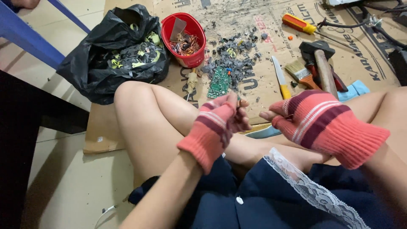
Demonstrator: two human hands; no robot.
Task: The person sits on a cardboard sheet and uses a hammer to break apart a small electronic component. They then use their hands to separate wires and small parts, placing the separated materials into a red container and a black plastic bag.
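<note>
**While sitting on the floor, both gloved hands meet over the lap**

While the person sits cross-legged at the edge of a sheet of cardboard point(263, 80) on the floor, both hands are up in front of them, each in a fingerless pink striped glove. Left hand point(220, 121) is curled, its fingertips pinched around some tiny piece point(238, 103) near the thumb; honestly it's too small to tell what it is. Right hand point(305, 116) sits just beside it, thumb pointing toward the left one, fingers folded in loosely, and I can't tell if it's gripping anything.

Stuff spread out on the cardboard beyond the knees:
- a green circuit board point(219, 82) lying flat, right at the edge of a heap of grey broken bits point(233, 57)
- a red plastic tub point(185, 39) with coppery wire scraps in it, just left of that heap
- a black bin bag point(112, 53) open, full of dark scraps with yellow-green pieces mixed in, touching the tub
- a knife point(280, 78) with a yellow handle, near a small paintbrush point(300, 75)
- a hammer point(322, 63) with a wooden handle next to the brush
- a screwdriver point(299, 23) with an orange and yellow grip further back

A blue chair leg point(29, 40) is off to the left.
</note>
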